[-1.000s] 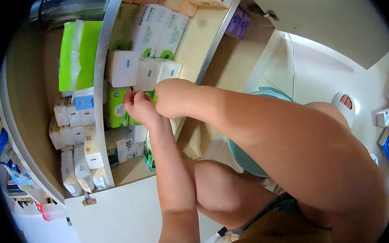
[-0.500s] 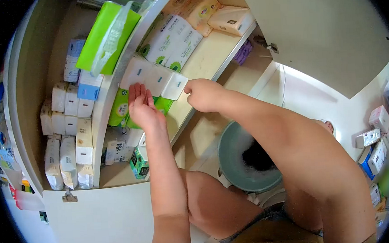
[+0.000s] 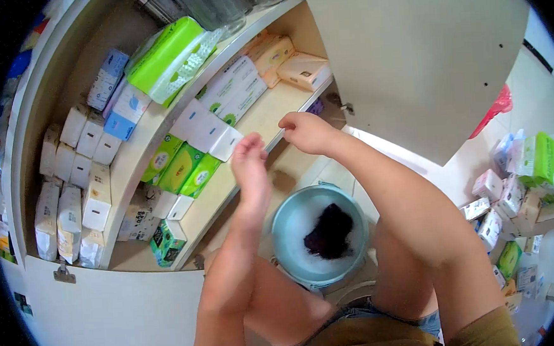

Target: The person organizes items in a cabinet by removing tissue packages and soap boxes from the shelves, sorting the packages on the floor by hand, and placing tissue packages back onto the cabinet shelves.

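My left hand (image 3: 250,167) is raised in front of the shelf, its fingers loosely bent and apart, with nothing visible in them. Just beyond it, white tissue packs (image 3: 199,128) lie on top of a row of green tissue packs (image 3: 180,170). My right hand (image 3: 308,133) hovers near the front edge of the shelf (image 3: 267,118), fingers curled in and no object showing. Both hands are apart from the packs. Between my legs stands a teal bucket (image 3: 281,249) of sudsy water with a dark cloth-like bundle (image 3: 331,233) in it.
An open cabinet door (image 3: 416,56) stands at the right, another door (image 3: 121,316) at lower left. More tissue packs (image 3: 88,140) fill the left compartment; a large green pack (image 3: 168,56) sits higher up. Several packs are piled on the floor (image 3: 513,190) at right.
My left hand has drawn back from the white and green packs, toward the right. The view has shifted, showing more of the bucket. My right hand stays curled near the shelf edge.
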Available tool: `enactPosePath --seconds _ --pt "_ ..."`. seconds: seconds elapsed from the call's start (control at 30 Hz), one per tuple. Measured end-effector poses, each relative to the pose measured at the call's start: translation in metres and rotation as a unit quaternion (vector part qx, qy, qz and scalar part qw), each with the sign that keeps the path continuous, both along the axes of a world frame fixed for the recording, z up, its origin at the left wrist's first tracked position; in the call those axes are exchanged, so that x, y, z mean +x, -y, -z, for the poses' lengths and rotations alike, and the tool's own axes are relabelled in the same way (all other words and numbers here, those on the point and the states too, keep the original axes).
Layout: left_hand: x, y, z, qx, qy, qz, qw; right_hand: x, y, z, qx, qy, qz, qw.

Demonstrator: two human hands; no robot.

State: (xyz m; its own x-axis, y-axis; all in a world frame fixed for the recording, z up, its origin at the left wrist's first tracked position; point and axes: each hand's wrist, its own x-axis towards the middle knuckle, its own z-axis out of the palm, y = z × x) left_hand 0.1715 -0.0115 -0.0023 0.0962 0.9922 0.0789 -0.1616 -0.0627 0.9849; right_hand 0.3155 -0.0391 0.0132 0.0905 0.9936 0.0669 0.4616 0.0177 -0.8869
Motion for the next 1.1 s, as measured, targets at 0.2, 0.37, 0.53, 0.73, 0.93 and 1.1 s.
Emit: enactPosePath --seconds 0.2,0.37,0.53,0.73,0.93,1.1 --pt "0.035 0.042 0.026 0.036 -0.101 0.109 0.988 0.027 0.031 -0.016 0.056 -0.025 0.094 0.994" --pt "0.037 0.057 0.022 0.04 -0.17 0.122 0.977 0.052 0.075 -0.033 0.14 0.007 0.125 0.982" --pt "0.067 0.077 -0.001 0.047 -0.14 0.172 0.974 0.081 0.127 -0.05 0.156 -0.032 0.223 0.962" --pt "0.141 0.124 -0.039 0.041 0.004 0.288 0.957 0.093 0.203 -0.027 0.261 -0.181 0.302 0.899" --pt "0.223 0.21 -0.087 0.036 0.058 0.386 0.92 0.108 0.278 0.007 0.251 -0.183 0.387 0.868" --pt "0.275 0.281 -0.058 0.003 0.039 0.526 0.849 0.116 0.338 0.064 0.112 -0.134 0.466 0.867"
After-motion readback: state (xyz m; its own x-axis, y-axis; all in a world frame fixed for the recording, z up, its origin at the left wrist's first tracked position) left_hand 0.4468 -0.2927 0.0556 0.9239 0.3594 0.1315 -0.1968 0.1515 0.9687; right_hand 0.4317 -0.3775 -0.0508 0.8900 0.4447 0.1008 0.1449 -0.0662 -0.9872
